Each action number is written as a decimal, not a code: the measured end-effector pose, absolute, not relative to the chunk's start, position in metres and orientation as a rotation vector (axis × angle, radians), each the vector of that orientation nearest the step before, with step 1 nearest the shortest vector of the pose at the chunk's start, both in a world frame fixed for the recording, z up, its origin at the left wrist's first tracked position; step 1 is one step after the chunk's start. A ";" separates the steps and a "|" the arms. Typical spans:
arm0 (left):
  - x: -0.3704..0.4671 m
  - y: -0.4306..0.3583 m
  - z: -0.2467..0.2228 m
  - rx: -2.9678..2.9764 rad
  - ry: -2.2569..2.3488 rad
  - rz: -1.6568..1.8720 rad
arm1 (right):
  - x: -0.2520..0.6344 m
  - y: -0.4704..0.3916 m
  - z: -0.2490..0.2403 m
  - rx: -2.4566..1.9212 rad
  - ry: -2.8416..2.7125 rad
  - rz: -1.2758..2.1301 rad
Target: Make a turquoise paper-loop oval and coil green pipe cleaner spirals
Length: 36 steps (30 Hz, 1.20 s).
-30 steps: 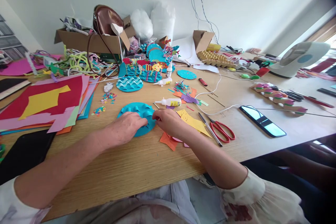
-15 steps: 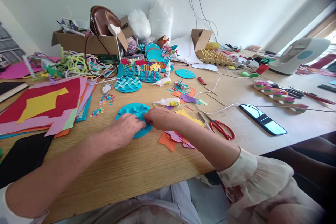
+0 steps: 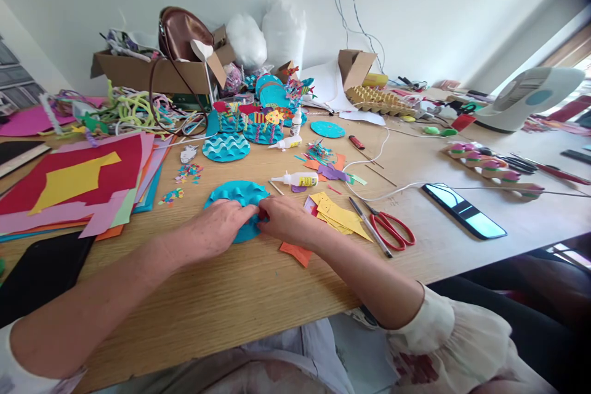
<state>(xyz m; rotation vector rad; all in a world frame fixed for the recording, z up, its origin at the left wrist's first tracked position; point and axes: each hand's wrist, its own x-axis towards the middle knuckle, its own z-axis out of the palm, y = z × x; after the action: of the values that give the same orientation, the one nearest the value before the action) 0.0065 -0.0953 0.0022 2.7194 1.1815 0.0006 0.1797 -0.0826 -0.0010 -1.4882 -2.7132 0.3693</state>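
A round blue disc (image 3: 240,189) with raised wavy blue strips lies on the wooden table in front of me. My left hand (image 3: 220,228) is closed on the disc's lower left part, thumb and fingers at the strips. Fingers pinched, my right hand (image 3: 282,217) grips its right edge. Both sets of fingertips nearly meet, and what lies between them is hidden. Behind the disc is a glue bottle (image 3: 300,180) on its side. A finished-looking wavy disc (image 3: 226,148) with white lines sits farther back.
Coloured paper sheets (image 3: 129,166) are stacked at the left. Red-handled scissors (image 3: 392,229), a pen (image 3: 370,227), yellow scraps (image 3: 339,214) and a phone (image 3: 464,210) lie at the right. A cardboard box (image 3: 133,77) and fish decorations (image 3: 249,116) stand behind.
My right hand and forearm have shifted slightly right and down, uncovering more of the pen and yellow scraps. My left hand stays at the disc, its thumb reaching slightly farther right.
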 end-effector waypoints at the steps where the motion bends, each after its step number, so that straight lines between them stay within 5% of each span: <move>1: 0.007 -0.095 0.002 2.716 1.179 0.001 | 0.178 -0.085 -0.003 -1.506 -2.695 0.356; 16: 0.008 -0.096 0.003 2.692 1.196 0.023 | 0.175 -0.107 -0.010 -1.477 -2.662 -0.059; 36: 0.008 -0.096 0.002 2.714 1.220 0.035 | 0.174 -0.102 -0.014 -1.589 -2.579 0.098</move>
<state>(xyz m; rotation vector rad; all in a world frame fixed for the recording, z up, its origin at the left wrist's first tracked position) 0.0084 -0.0965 0.0021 2.7136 1.2199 0.0346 0.1742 -0.1022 -0.0140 -1.5893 -2.5785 0.0983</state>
